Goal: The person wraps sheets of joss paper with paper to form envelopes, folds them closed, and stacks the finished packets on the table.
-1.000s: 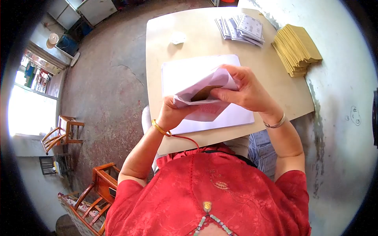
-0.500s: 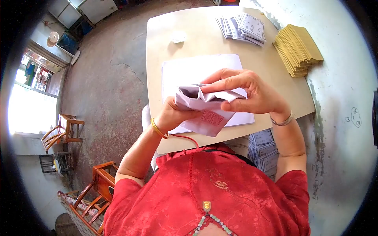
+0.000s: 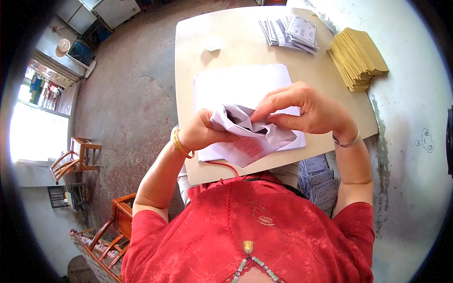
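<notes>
A white paper packet [image 3: 238, 141] with a red printed square is held up in front of me over the table, its top gaping in creased folds. My left hand [image 3: 203, 132] grips its left side, thumb along the front. At the opening, my right hand [image 3: 302, 111] pinches a fold of the paper between thumb and fingers. What lies inside the packet is dark and cannot be made out. Beneath both hands is a stack of white paper sheets [image 3: 240, 75] on the table.
On the beige table [image 3: 188, 52] are a small white object [image 3: 213, 45], a pile of printed white packets [image 3: 295, 33] and a tall stack of yellow-brown paper [image 3: 356, 59] by the wall. More printed packets [image 3: 318, 177] sit lower right. Wooden chairs [image 3: 82, 153] stand at left.
My right hand has shifted its fingers from lying over the packet's top to pinching at its opening. The opening looks wider and more crumpled, and the packet is tilted slightly differently.
</notes>
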A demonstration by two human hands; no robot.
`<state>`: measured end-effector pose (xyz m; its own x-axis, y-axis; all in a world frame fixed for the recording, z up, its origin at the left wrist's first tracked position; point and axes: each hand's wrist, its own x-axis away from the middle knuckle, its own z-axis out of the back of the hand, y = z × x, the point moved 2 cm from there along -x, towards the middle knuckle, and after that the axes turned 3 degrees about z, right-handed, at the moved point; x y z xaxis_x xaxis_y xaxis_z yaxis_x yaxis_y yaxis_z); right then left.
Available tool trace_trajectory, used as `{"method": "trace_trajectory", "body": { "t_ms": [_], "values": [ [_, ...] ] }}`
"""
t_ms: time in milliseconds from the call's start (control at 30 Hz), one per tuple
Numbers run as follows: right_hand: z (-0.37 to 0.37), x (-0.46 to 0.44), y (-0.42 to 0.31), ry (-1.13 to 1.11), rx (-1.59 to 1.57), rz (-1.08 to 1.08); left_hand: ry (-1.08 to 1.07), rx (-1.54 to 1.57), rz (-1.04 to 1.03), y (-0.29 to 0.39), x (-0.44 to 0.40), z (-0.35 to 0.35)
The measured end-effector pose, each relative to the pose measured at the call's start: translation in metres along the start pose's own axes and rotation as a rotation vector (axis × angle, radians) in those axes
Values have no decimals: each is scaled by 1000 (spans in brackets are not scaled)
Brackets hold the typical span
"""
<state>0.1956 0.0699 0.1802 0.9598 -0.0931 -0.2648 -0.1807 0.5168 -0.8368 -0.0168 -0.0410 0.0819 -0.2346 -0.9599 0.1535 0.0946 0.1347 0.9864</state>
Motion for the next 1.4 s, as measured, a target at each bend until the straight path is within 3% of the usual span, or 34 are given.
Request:
{"method": "trace_trajectory", "body": {
  "t_ms": [200,400,600,700,800,900,967,1233,1400],
  "values": [
    [-9,3,-3,44,559,137,-84,21,55,2,-7,12],
    [-11,2,6,96,352,115,-114,0,81,3,-13,12],
    [-14,5,11,-118,751,1,-171,-114,42,8,-14,5],
    [-16,6,8,-98,466,43,-173,-101,44,4,-15,4],
    [-11,9,1,-116,195,-58,-166,-93,26,8,-15,4],
    [-1,12,2,92,81,133,-164,-52,26,9,-13,1],
    [2,10,1,261,-67,-36,-172,-34,47,7,-14,-2],
    [-21,-6,6,228,212,-118,-159,-62,71,2,-13,-7],
    [-33,-11,22,343,453,55,-79,-85,24,-11,-14,-5]
  ]
}}
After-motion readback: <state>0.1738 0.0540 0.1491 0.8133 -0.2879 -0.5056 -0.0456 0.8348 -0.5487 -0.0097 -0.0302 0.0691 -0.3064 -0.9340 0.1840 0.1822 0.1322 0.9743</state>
